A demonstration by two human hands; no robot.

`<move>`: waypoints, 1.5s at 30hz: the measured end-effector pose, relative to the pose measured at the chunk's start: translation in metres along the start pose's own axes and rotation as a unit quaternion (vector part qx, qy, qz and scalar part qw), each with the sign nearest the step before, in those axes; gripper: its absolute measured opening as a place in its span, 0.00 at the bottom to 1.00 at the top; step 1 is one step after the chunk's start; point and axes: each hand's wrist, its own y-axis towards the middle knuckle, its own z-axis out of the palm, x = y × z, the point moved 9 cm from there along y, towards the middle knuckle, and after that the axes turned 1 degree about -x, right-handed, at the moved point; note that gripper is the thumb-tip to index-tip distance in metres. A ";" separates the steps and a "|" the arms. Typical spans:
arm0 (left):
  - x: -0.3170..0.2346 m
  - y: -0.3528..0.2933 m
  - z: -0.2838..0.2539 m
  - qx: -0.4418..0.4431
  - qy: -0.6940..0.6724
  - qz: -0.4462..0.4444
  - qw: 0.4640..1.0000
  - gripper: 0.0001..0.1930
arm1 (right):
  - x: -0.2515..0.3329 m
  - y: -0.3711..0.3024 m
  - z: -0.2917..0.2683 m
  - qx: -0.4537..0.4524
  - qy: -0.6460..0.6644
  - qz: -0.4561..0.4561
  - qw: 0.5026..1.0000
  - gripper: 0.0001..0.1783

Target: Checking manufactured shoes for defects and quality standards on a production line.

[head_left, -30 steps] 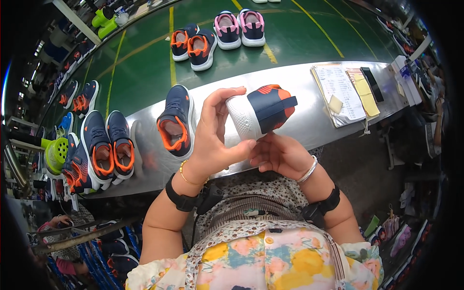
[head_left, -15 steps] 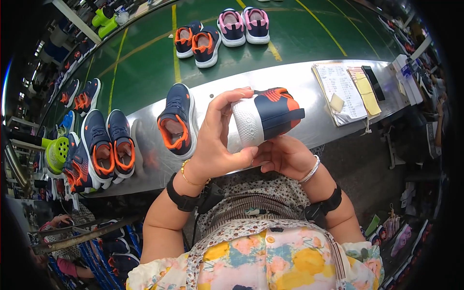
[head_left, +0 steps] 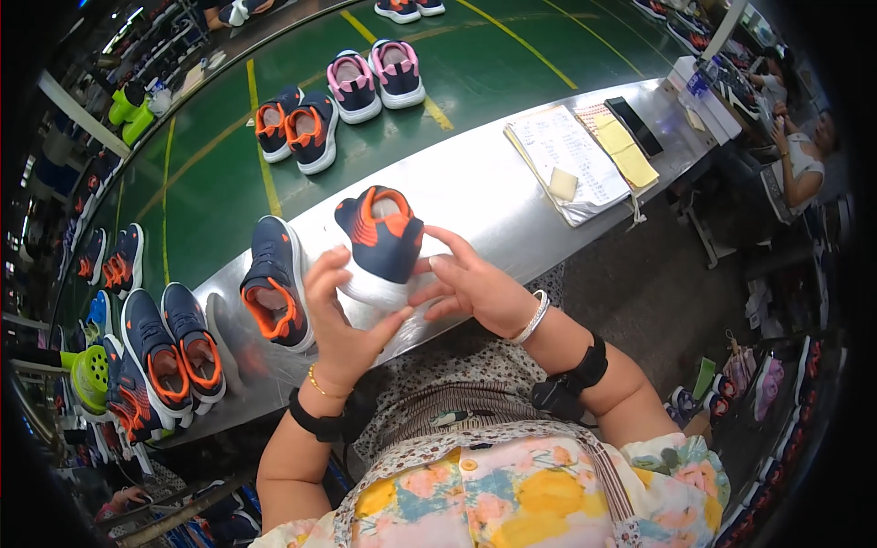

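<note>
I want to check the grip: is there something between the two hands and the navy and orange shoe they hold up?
Nothing visible. The left hand and the right hand both touch the navy and orange shoe directly, one on each side of its white sole, above the metal table.

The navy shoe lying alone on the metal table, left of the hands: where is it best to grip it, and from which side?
Grip the navy shoe at its orange-lined opening, coming from above: it rests on its sole on the metal table, opening facing up, with free space around.

A long steel workbench (head_left: 475,196) runs beside a green conveyor belt (head_left: 219,196) with yellow lines.
</note>
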 end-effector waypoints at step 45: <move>0.096 -0.118 -0.133 -0.073 0.205 -0.299 0.929 0.12 | 0.214 0.224 -0.069 -0.034 -0.824 -0.276 0.493 0.40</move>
